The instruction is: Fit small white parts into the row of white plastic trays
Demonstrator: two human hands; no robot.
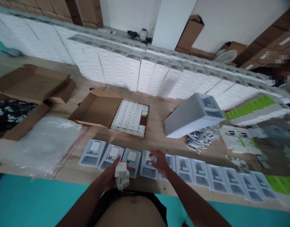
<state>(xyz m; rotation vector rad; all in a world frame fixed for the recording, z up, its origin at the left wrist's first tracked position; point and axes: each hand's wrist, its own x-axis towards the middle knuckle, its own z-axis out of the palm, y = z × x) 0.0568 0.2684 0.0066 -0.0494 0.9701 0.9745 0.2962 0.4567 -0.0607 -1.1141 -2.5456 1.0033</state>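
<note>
Wooden desk (159,110) walled by white cartons: our left hand (110,176) fingers closed round a clutch of plugs (121,179), right hand (160,162) fingers spread, seating one in the fourth tray (148,164); next needs a plug passed right.

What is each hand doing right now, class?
Left hand: closed, holding white adapters.
Right hand: open, fingers over a tray, holding nothing visible.
</note>
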